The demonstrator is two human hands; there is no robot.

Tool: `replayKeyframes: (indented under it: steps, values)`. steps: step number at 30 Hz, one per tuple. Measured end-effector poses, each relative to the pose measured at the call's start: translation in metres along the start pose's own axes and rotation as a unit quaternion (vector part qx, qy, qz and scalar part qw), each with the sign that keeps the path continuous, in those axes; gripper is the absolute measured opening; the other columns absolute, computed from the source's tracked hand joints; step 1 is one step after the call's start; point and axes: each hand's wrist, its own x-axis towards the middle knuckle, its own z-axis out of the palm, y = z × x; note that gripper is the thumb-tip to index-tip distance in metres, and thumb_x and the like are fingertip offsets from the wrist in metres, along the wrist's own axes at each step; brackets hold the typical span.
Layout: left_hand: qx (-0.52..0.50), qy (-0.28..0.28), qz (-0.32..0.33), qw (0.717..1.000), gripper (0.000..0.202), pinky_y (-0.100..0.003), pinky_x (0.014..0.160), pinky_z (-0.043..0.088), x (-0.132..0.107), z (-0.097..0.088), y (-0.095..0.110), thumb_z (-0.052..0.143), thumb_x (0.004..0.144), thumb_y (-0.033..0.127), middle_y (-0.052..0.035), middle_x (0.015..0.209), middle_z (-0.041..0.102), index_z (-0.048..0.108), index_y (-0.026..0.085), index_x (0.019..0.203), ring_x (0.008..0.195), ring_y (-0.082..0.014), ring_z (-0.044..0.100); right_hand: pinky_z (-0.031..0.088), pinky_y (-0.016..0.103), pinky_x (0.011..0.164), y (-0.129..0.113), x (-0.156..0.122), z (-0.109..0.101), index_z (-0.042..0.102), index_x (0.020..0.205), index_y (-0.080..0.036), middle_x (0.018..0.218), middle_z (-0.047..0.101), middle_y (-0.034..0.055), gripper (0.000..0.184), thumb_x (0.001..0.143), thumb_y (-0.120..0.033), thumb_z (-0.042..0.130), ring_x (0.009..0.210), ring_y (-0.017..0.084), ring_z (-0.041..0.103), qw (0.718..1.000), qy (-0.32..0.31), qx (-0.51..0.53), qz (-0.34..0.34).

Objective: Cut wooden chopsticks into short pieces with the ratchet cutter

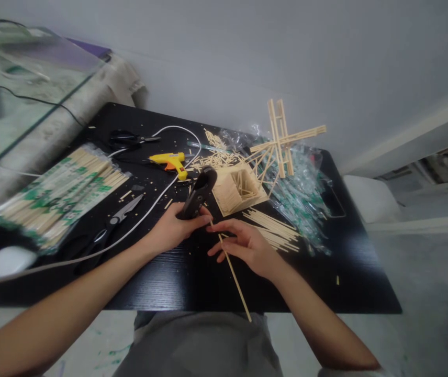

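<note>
My left hand point(172, 229) is wrapped round a black hand tool point(199, 195) with a rounded, hooked head; its exact kind is unclear. In my right hand point(250, 250), a thin wooden stick point(235, 277) is pinched between thumb and fingers. Its upper end meets my left fingertips, and the lower end slants toward the table's front edge. Just beyond my hands stands a windmill-like model point(230, 193) made of sticks, with crossed blades point(281, 139) at its back right. Loose sticks point(275, 230) lie beside my right hand.
On the black table point(149, 283) are a yellow glue gun point(171, 161) with a white cord, scissors point(116, 220), more black-handled scissors point(130, 139), packaged chopsticks point(67, 193), short stick offcuts point(216, 152) and crumpled plastic wrappers point(298, 188). A glass-topped surface point(31, 89) adjoins at left.
</note>
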Motion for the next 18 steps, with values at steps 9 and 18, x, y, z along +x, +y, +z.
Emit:
replayKeyframes:
  steps: [9,18]
  values:
    - [0.09,0.14,0.031,0.986,0.026,-0.025,0.046,0.031,0.016,-0.016,-0.005,0.074,0.079,0.037,0.0083,0.045,0.043,0.077,0.017,0.097,0.042,-0.0103,0.037,0.063,0.035,0.089,0.006,-0.004,-0.006,0.068,0.103,-0.019,0.089,0.075,0.0003,0.042,0.071,-0.027,0.094,0.091,0.022,0.081,0.994,0.098,-0.025,0.04]
    - [0.051,0.148,0.029,0.987,0.028,-0.026,0.05,0.034,0.014,-0.014,-0.005,0.074,0.076,0.037,0.0081,0.048,0.045,0.074,0.017,0.095,0.045,-0.0109,0.04,0.061,0.026,0.062,-0.006,-0.013,-0.007,0.068,0.104,-0.02,0.088,0.08,0.0033,0.033,0.081,-0.038,0.085,0.068,0.015,0.076,0.992,0.108,-0.052,0.048]
